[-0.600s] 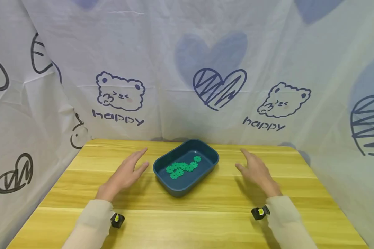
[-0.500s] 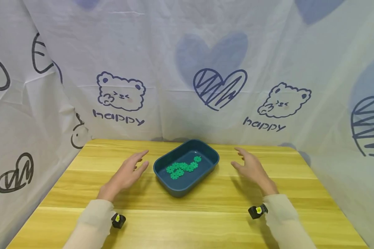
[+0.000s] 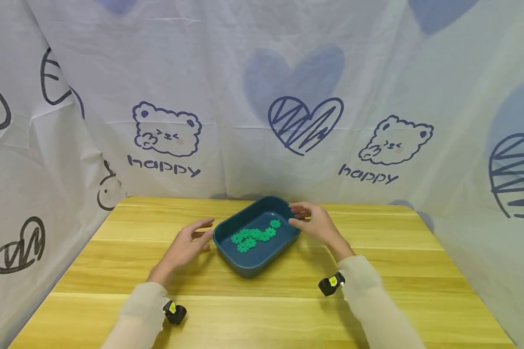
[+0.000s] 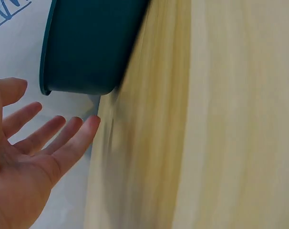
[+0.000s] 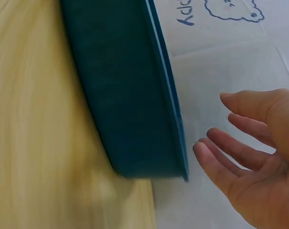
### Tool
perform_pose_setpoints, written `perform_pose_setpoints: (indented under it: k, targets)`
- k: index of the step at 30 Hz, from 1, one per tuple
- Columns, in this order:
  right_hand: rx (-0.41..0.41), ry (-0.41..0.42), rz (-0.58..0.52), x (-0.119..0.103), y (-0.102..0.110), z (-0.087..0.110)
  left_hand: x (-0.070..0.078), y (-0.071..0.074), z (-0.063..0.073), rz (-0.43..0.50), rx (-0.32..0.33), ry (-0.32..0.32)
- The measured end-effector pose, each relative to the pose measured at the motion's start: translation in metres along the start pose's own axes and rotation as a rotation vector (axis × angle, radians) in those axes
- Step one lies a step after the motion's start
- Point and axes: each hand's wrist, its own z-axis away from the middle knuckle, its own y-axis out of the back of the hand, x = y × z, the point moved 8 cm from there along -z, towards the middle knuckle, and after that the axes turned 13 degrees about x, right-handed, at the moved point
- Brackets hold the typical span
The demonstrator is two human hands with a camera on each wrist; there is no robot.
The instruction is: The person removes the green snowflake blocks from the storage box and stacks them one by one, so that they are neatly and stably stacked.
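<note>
A dark teal rectangular tub (image 3: 244, 269) stands at an angle on the wooden table, several green flower-shaped plastic pieces (image 3: 251, 234) lying flat on its floor. My left hand (image 3: 188, 246) is at the tub's left end, fingers loosely bent and holding nothing; in the left wrist view a small gap parts its fingertips from the tub wall (image 4: 87, 52). At the opposite end my right hand (image 3: 319, 224) reaches up to the rim, its fingertips overlapping the tub's right corner in the head view. The right wrist view has those fingers spread beside the rim (image 5: 170, 95), gripping nothing.
The light wooden table (image 3: 262, 320) extends in front of and on both sides of the tub. A white cloth (image 3: 236, 160) printed with hearts and bears hangs right behind the table's back edge and along its sides. Each wrist wears a small black camera (image 3: 174, 312).
My right hand has swung left from well apart to the tub's right corner. The left hand has edged right, closer to the tub. Tub and green pieces have stayed in place.
</note>
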Motion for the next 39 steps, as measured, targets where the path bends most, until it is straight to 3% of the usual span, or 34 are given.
perform_pose_setpoints:
  k: [6, 11, 15, 24, 32, 39]
  targets:
    - [-0.042, 0.023, -0.041, -0.007, -0.027, -0.008, -0.006, -0.010, -0.001, 0.070, -0.013, 0.054]
    - [-0.085, 0.050, -0.009, -0.010, -0.049, -0.012, -0.010, -0.013, -0.002, 0.096, -0.005, 0.063]
    - [-0.117, 0.027, 0.033, -0.010, -0.064, -0.013, -0.012, -0.015, -0.002, 0.120, 0.005, 0.065]
    - [-0.156, -0.027, 0.085, -0.008, -0.082, -0.019, -0.013, -0.022, -0.002, 0.148, 0.007, 0.069]
    - [-0.259, 0.023, 0.155, -0.006, -0.103, -0.022, -0.015, -0.022, 0.000, 0.174, 0.020, 0.097]
    - [-0.287, 0.075, 0.211, -0.005, -0.115, -0.024, -0.013, -0.022, -0.001, 0.171, 0.028, 0.106]
